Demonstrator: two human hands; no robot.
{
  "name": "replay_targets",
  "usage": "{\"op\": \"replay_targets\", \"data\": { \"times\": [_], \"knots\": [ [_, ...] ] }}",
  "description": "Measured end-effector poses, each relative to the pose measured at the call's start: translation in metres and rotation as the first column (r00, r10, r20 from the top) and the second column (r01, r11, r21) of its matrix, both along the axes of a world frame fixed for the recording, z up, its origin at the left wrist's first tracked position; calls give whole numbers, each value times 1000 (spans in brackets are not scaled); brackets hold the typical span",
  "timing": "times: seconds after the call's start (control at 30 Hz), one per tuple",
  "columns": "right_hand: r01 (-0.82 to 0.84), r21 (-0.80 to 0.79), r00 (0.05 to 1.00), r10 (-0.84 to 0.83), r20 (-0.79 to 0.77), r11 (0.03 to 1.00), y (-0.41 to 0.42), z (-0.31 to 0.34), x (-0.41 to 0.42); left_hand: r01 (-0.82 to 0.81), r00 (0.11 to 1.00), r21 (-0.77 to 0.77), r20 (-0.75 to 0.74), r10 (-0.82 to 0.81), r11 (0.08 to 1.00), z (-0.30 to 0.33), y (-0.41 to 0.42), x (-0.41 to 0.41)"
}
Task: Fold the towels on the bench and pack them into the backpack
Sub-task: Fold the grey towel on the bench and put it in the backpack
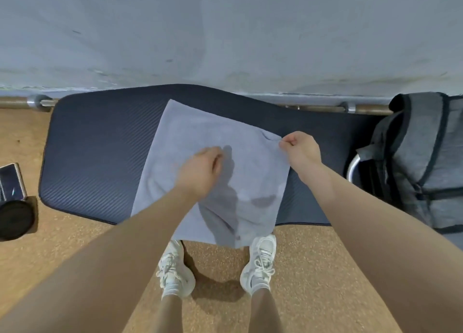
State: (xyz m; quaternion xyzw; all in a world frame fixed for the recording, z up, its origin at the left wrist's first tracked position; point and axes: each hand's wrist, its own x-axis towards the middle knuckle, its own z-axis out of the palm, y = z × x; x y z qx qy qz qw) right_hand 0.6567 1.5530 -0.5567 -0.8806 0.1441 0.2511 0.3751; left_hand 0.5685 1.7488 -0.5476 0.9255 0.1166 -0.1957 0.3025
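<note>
I am viewing a light grey towel (200,132) that is lying spread across the dark padded bench (95,152), with its near edge hanging over the front of the bench above the person's white sneakers (260,260).

Right hand (302,148): the fingers are curling closed and pinching the towel's far right corner, which is puckering slightly at the grip.

Left hand (200,172): it is hovering over, or resting on, the middle of the towel with fingers curled inward. I cannot tell whether it is gripping cloth or holding nothing, as the fingertips are facing away from the camera.

The grey backpack (421,162) is standing at the right end of the bench, touching or just beside it, with its top opening facing up. A metal bar (325,108) is running along the base of the pale wall (225,32) behind the bench.

On the speckled tan floor (313,270) at the far left, a phone (11,181) is lying just beside a round black object (15,218).
</note>
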Motion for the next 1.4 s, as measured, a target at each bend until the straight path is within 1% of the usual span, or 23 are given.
{"op": "replay_targets", "data": {
  "times": [0.03,0.07,0.13,0.17,0.23,0.3,0.37,0.47,0.53,0.6,0.67,0.73,0.77,0.83,0.93,1.0,1.03,1.1,1.2,1.23,1.27,1.3,1.4],
  "knots": [
    [-6,3,1000,6,21,1000,2,-3,0,-99,994,25,43,97,995,-2,10,12],
    [-16,12,999,16,38,1000,3,-5,1,-159,985,43,79,155,986,-4,19,23],
    [-40,8,997,39,63,999,7,-8,3,-157,986,125,84,147,980,-5,35,44],
    [-65,-1,995,65,78,998,9,-9,4,-99,994,200,55,90,975,-6,42,53],
    [-125,-25,989,127,79,992,13,-13,5,93,996,340,-40,-84,936,-9,51,65],
    [-209,-57,977,211,41,976,20,-14,3,263,965,407,-114,-236,875,-15,55,71],
    [-251,-81,967,254,29,965,29,-15,1,310,949,460,-106,-296,832,-18,56,74],
    [-176,-50,982,178,56,983,37,-13,5,251,966,512,-81,-245,821,-15,62,75],
    [-159,-75,985,163,49,984,36,-11,5,221,974,491,-158,-163,843,-7,72,74],
    [-135,-70,990,138,37,988,34,-4,1,246,962,516,-230,-145,821,-2,86,75],
    [-68,5,997,68,48,998,32,7,-6,294,950,542,-260,-175,787,5,96,74],
    [61,136,998,-65,20,989,32,21,-11,361,931,565,-266,-250,742,12,103,70],
    [126,191,992,-126,-12,974,32,29,-13,397,917,571,-261,-301,718,18,107,66],
    [189,231,982,-181,-56,954,31,49,-18,445,891,573,-209,-402,688,33,115,53],
    [221,255,975,-213,-61,941,27,82,-33,527,831,481,-119,-543,701,71,134,35],
    [262,261,964,-263,-29,929,24,105,-46,586,769,374,24,-639,719,98,146,24],
    [285,255,956,-292,-11,924,23,115,-54,581,765,330,89,-637,744,108,151,19],
    [334,270,936,-351,18,903,21,128,-69,465,855,192,158,-495,864,128,157,10],
    [389,321,906,-422,37,863,25,141,-91,225,953,68,193,-234,972,148,160,-4],
    [396,322,902,-430,39,860,28,144,-97,148,964,16,219,-148,989,153,161,-9],
    [395,316,904,-427,37,863,30,147,-104,113,968,-37,231,-101,993,158,161,-15],
    [391,319,907,-421,27,863,31,149,-108,114,972,-78,216,-95,990,163,161,-20],
    [409,374,905,-422,-51,832,26,154,-119,121,993,-187,35,-116,975,173,159,-35]
  ]
}}
